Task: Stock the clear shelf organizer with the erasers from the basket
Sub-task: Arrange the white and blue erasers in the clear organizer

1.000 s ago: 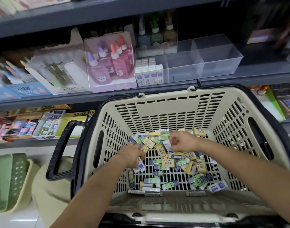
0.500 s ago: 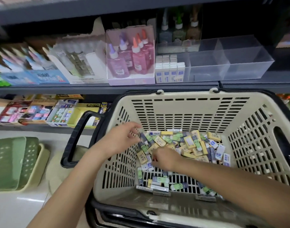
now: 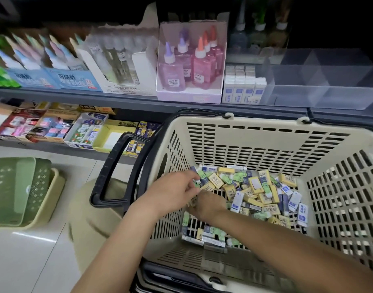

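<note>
Head view, left hand (image 3: 175,192), right hand (image 3: 211,205) touching, fingers (image 3: 191,180) curled over basket (image 3: 266,126) erasers (image 3: 256,188), grasp unclear

Cut off by the right edge: organizer (image 3: 329,89) and basket (image 3: 266,127), the latter also by the bottom edge. Buried under right hand (image 3: 211,206): its own fingertips and part of the erasers (image 3: 255,187). Smeared by motion around left hand (image 3: 175,191), so no telling whether either hand pinches anything; possibly a small piece between them. Too small to read: print on the erasers. Blurred at far left: shelf boxes (image 3: 33,68). Dark and indistinct behind organizer: bottles (image 3: 259,32).
</note>
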Demonstrator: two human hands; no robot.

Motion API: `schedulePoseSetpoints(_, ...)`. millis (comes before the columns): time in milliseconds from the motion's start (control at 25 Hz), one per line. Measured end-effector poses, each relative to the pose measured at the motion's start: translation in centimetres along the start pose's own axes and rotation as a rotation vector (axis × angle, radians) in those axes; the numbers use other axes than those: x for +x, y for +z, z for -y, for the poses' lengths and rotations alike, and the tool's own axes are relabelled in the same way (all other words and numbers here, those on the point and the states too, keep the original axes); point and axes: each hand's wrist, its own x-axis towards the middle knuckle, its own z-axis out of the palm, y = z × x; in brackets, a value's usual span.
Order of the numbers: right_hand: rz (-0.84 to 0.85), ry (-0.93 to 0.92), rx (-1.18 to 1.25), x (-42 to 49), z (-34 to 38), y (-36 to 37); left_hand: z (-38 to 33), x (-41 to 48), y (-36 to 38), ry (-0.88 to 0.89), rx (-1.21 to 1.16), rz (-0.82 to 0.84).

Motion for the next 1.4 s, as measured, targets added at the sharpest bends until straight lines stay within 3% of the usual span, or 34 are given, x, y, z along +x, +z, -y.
schedulePoseSetpoints(280, 0.019, -0.112, -0.11, -1.2, -1.2, -0.7, -0.3, -0.3, -0.1, -0.019, 0.061, 0.019)
schedulePoseSetpoints(440, 0.015, -0.183, 0.127, -3.3, -3.8, -4.9, -0.6, -0.2, -0.4, -0.04, 0.017, 0.041)
schedulePoseSetpoints(640, -0.093, -0.231, 0.378, -7.1, -7.7, -9.8, -3.1, 1.1, -0.5, -0.087, 0.065, 0.256)
schedulePoseSetpoints(760, -0.192, -0.242, 0.542, -9.1, -8.8, -11.4, -5.7, 2.8, -0.3, -0.076, -0.186, 0.241)
schedulePoseSetpoints(920, -0.186, -0.221, 0.913, -9.6, -10.4, -12.5, -7.8, 4.8, 0.1, -0.143, -0.464, 0.037)
schedulePoseSetpoints(1080, -0.226, -0.158, 1.002, -9.7, -12.5, -13.4, -8.1, 5.5, 0.9, -0.256, -0.847, -0.105)
schedulePoseSetpoints(1240, -0.24, -0.147, 1.146, -9.6, -12.5, -13.7, -7.9, 5.3, 1.6, -0.274, -1.082, -0.176)
schedulePoseSetpoints(1400, -0.317, -0.121, 1.177, -9.7, -12.5, -13.8, -7.8, 5.3, 1.7, -0.326, -1.365, -0.142)
